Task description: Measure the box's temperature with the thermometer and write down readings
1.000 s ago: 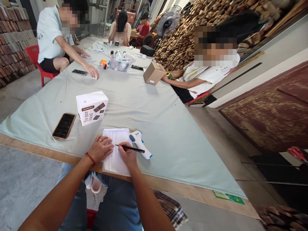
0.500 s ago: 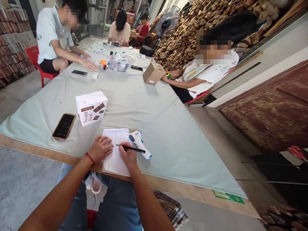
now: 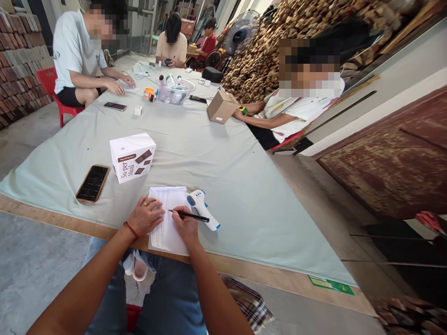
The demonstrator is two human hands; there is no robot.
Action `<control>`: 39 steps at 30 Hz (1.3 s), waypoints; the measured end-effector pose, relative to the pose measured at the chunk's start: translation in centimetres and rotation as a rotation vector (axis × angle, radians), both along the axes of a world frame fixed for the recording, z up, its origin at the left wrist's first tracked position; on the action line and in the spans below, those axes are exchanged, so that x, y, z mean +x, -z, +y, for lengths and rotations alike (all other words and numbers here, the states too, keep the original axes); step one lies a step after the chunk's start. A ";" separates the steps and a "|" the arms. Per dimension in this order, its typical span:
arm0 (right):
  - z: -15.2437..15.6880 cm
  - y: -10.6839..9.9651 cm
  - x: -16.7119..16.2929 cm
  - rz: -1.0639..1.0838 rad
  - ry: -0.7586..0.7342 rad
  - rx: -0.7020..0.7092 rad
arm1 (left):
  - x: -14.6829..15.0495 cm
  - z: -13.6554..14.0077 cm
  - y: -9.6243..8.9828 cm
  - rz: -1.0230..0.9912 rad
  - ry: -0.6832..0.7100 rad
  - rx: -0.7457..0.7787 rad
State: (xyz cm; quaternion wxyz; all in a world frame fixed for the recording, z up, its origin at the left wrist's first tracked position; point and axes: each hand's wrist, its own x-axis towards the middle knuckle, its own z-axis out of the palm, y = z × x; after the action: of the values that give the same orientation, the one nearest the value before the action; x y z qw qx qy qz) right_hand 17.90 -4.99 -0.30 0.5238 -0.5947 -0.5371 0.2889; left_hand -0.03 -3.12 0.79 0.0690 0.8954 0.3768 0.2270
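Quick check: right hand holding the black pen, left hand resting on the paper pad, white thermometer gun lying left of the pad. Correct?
Not quite: the head view shows the white thermometer gun lying right of the paper pad. The right hand does hold the black pen, and the left hand rests on the pad.

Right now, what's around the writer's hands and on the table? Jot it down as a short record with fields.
Left hand: resting on a paper pad, fingers spread
Right hand: gripping a black pen, its tip over the page
By the pad, right: white-and-blue handheld device
Beyond the pad, left: upright white box, with a phone beside it
Farther off: clear plastic basin holding bottles; brown carton before a seated co-worker
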 end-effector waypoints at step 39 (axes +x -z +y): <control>1.6 0.2 8.3 -0.905 0.226 -0.345 | -2.5 2.6 1.5 -0.743 -0.591 0.054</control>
State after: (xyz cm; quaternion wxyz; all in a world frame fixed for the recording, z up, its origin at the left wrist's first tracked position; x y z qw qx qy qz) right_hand 26.19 -3.41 -0.47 0.1602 -0.7930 -0.5871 0.0278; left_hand -2.50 -0.50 -0.71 0.1084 0.6094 0.5591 0.5516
